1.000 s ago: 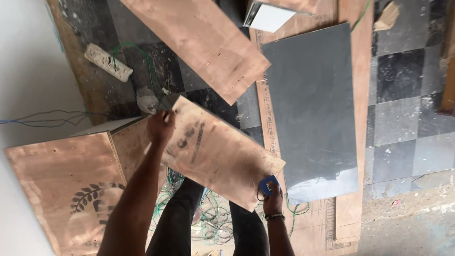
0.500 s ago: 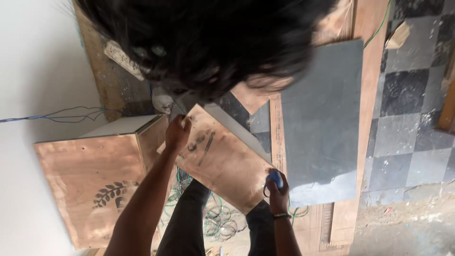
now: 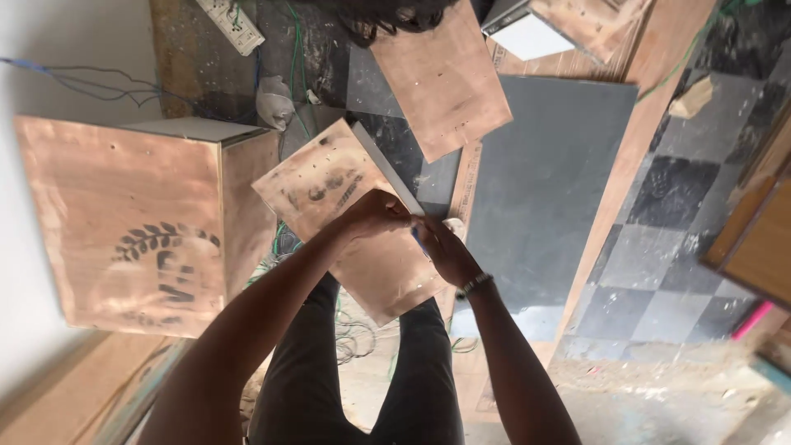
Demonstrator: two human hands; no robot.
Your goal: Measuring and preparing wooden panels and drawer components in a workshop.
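Biggest item: dark grey flat sheet [image 3: 548, 189] lying on the checkered tile floor [image 3: 684, 247], matte, rectangular, with a long bare plywood strip [image 3: 634, 156] along its far edge. Next, plywood box [image 3: 140, 222] at the person's left, raw reddish veneer, dark leaf-wreath stamp on its broad face, white-faced top edge. Another loose plywood panel [image 3: 445, 78] lies further out, plain, a few small holes. The held plywood board [image 3: 350, 218] sits over the person's knees, between box and grey sheet: rectangular, rough reddish face with dark smudged stamps, pale laminated edge along one long side. Long axis runs diagonal, far corner pointing away toward the box's top, near corner down toward the right knee; it's tilted, not flat on the floor. Left hand [image 3: 375, 216] and right hand [image 3: 441, 247] are together, fingertips meeting at the board's right long edge, both pinching there. Something small and blue shows between the fingers; can't tell what. Dark bracelet [image 3: 475, 284] on the right wrist. White power strip [image 3: 231, 25] and green wires [image 3: 292, 49] at the far floor.
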